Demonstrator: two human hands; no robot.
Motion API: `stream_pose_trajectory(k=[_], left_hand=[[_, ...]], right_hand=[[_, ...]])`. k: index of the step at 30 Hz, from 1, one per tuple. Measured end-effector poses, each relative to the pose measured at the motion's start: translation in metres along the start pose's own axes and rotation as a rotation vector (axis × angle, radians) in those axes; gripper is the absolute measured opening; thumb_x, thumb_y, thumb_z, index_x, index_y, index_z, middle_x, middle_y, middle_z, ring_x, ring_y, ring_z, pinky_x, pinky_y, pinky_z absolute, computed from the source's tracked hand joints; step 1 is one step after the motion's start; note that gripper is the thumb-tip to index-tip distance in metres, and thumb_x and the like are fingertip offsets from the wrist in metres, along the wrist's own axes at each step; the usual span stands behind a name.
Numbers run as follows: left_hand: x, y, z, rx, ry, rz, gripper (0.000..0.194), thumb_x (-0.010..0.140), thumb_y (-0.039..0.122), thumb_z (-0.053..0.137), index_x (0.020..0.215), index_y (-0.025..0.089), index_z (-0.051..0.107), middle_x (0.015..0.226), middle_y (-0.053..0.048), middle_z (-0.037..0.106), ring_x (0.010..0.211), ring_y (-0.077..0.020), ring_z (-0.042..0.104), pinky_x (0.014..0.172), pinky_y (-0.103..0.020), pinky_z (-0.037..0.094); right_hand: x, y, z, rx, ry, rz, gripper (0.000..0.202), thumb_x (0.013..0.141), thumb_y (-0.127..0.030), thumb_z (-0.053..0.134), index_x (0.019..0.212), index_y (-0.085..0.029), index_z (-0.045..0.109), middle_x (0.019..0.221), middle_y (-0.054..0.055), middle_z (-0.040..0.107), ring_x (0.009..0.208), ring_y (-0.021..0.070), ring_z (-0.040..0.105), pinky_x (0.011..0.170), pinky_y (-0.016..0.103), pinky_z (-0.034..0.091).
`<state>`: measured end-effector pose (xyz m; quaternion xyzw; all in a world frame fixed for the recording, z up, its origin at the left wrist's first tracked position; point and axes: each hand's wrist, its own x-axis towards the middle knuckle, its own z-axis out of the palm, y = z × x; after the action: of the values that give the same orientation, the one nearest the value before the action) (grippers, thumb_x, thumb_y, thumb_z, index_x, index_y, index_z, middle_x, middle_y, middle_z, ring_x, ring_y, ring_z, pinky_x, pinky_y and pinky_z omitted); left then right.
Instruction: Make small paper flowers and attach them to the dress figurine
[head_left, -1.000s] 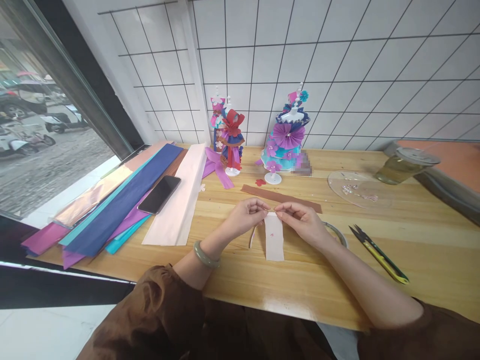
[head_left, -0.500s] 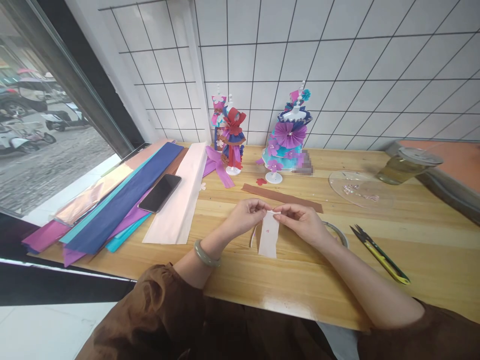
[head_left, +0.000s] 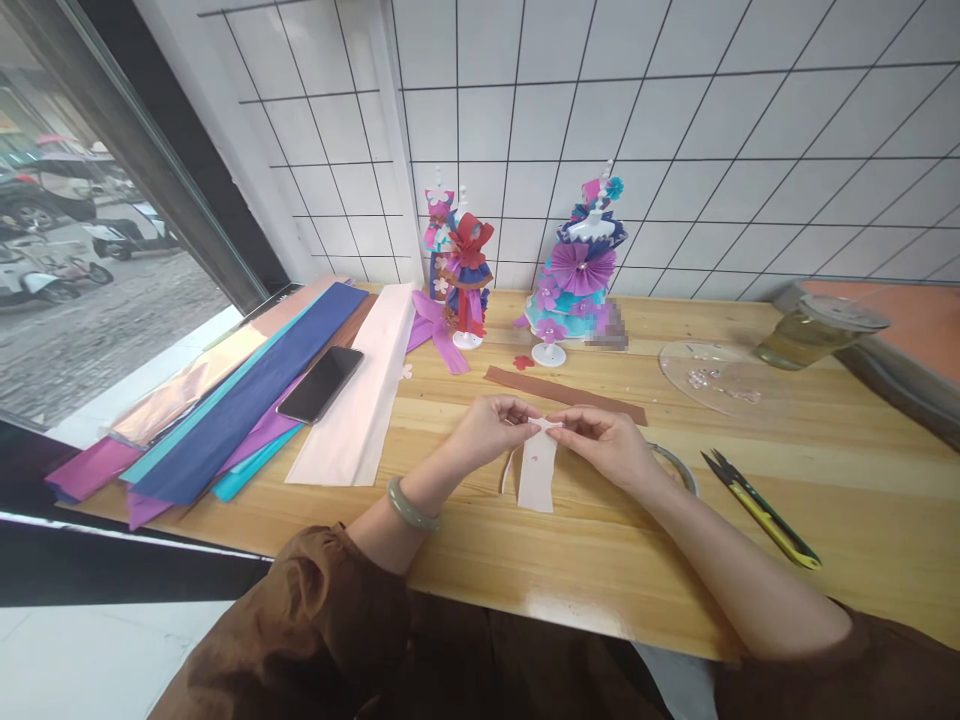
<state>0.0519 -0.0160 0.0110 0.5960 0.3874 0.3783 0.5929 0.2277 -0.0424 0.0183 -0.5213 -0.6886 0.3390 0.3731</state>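
Note:
A short strip of pale pink crepe paper [head_left: 537, 480] hangs down toward me, its top edge pinched between both hands. My left hand [head_left: 491, 430] grips the upper left corner with thumb and fingertips. On the upper right corner, my right hand [head_left: 600, 438] is closed the same way. The top edge looks slightly folded, partly hidden by the fingers. Part of a thin ring-shaped band [head_left: 679, 465] shows beyond my right hand. A brown paper strip [head_left: 566, 394] lies just behind both hands.
Yellow-handled snips [head_left: 765, 510] lie at the right. Behind them are a clear dish [head_left: 694, 375] with small beads and a lidded cup [head_left: 817, 330]. Small paper-dressed mannequins [head_left: 574, 280] stand by the tiled wall. Stacked crepe paper [head_left: 262, 395] and a phone [head_left: 321, 384] lie left.
The fingers have shifted very slightly at the strip's top edge, and a bit more of that edge shows between them. Both hands keep hold of it.

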Motion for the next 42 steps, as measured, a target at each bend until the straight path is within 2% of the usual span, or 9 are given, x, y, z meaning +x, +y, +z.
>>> stream_pose_trajectory(k=[6, 11, 17, 23, 30, 36, 42], left_hand=[[0.001, -0.001, -0.001, 0.021, 0.0, 0.002, 0.024, 0.063, 0.025, 0.064, 0.081, 0.01, 0.061, 0.074, -0.006, 0.062, 0.066, -0.0111, 0.057, 0.063, -0.025, 0.045], [0.001, -0.001, -0.001, 0.041, 0.01, 0.032, 0.025, 0.064, 0.026, 0.064, 0.083, 0.01, 0.062, 0.072, -0.004, 0.061, 0.063, -0.0098, 0.055, 0.061, -0.023, 0.044], [0.001, -0.004, -0.001, 0.16, 0.063, 0.058, 0.026, 0.064, 0.031, 0.064, 0.081, 0.01, 0.063, 0.072, -0.005, 0.062, 0.063, -0.0109, 0.056, 0.059, -0.022, 0.044], [0.002, -0.01, -0.003, 0.234, 0.055, 0.091, 0.027, 0.067, 0.034, 0.06, 0.083, 0.012, 0.064, 0.074, -0.006, 0.063, 0.064, -0.012, 0.057, 0.058, -0.022, 0.044], [0.0, -0.006, -0.004, 0.298, 0.043, 0.095, 0.026, 0.068, 0.037, 0.058, 0.079, 0.013, 0.064, 0.073, -0.004, 0.064, 0.063, -0.0111, 0.056, 0.057, -0.021, 0.042], [0.0, -0.007, -0.002, 0.252, 0.007, 0.093, 0.033, 0.068, 0.036, 0.06, 0.092, 0.013, 0.06, 0.081, -0.006, 0.064, 0.067, -0.0117, 0.058, 0.06, -0.021, 0.043], [0.002, -0.011, -0.001, 0.215, -0.018, 0.108, 0.026, 0.071, 0.035, 0.057, 0.081, 0.012, 0.063, 0.076, -0.007, 0.064, 0.069, -0.0133, 0.058, 0.062, -0.023, 0.044]], right_hand=[[0.001, 0.002, 0.0, -0.061, 0.003, 0.014, 0.032, 0.068, -0.042, 0.061, 0.088, -0.018, 0.066, 0.076, 0.005, 0.066, 0.063, 0.0167, 0.056, 0.059, 0.03, 0.044], [0.001, 0.002, 0.0, -0.022, -0.012, 0.004, 0.031, 0.069, -0.043, 0.059, 0.088, -0.02, 0.066, 0.079, 0.004, 0.067, 0.07, 0.0188, 0.059, 0.06, 0.03, 0.045], [0.0, -0.003, 0.001, -0.034, 0.014, 0.027, 0.029, 0.07, -0.043, 0.057, 0.084, -0.019, 0.066, 0.079, 0.005, 0.067, 0.065, 0.0172, 0.057, 0.059, 0.03, 0.045], [0.0, -0.002, 0.001, -0.035, 0.018, 0.009, 0.028, 0.07, -0.043, 0.058, 0.081, -0.019, 0.065, 0.077, 0.005, 0.067, 0.066, 0.0178, 0.058, 0.059, 0.029, 0.046], [0.002, -0.001, 0.0, -0.045, 0.008, -0.003, 0.027, 0.07, -0.044, 0.057, 0.076, -0.019, 0.064, 0.074, 0.005, 0.066, 0.064, 0.0176, 0.057, 0.056, 0.028, 0.045], [0.0, -0.004, 0.002, -0.091, 0.004, 0.005, 0.026, 0.072, -0.043, 0.055, 0.075, -0.018, 0.062, 0.068, 0.003, 0.063, 0.058, 0.0146, 0.052, 0.052, 0.027, 0.042], [-0.001, -0.002, 0.003, -0.014, -0.033, -0.003, 0.028, 0.072, -0.042, 0.056, 0.084, -0.018, 0.062, 0.077, 0.005, 0.065, 0.067, 0.0166, 0.057, 0.06, 0.028, 0.045]])
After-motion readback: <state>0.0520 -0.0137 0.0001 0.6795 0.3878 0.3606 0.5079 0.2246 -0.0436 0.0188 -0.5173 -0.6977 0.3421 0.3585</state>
